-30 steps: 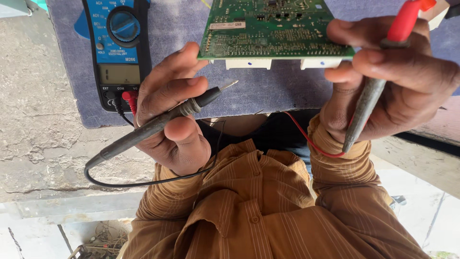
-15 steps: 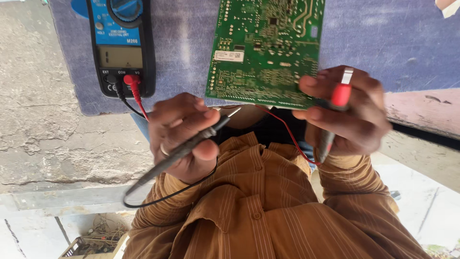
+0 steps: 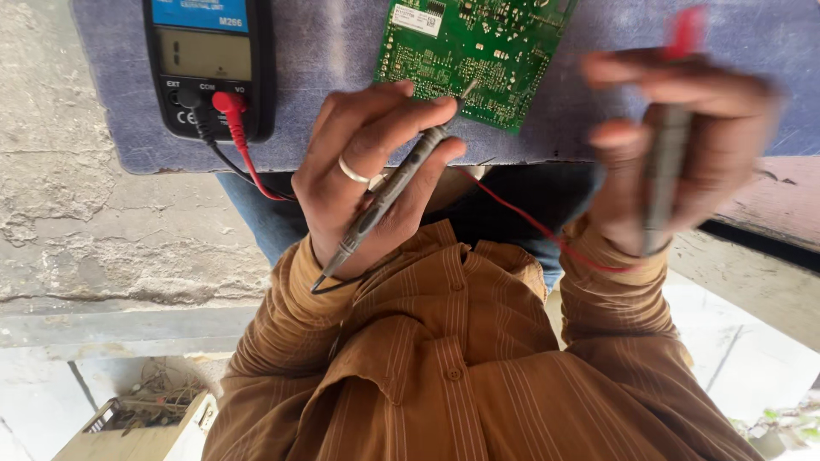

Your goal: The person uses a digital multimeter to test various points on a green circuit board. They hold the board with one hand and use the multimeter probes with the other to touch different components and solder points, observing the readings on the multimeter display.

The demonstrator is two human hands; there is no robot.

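Probes look light and stiff: left hand fingers pinch the black probe mid-barrel, tip near the circuit board; right hand, blurred, wraps the red probe beside it.

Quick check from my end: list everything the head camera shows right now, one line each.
Circuit board: one, green, on the mat, top centre.
Multimeter: one, black and blue, top left on the mat.
Mat: one, blue-grey, under both.
Black probe: one, tip at the board edge.
Red probe: one, blurred, clear of the board.
Leads: two, red and black, plugged into the multimeter.
Left hand: holds the black probe, ring on.
Right hand: holds the red probe.
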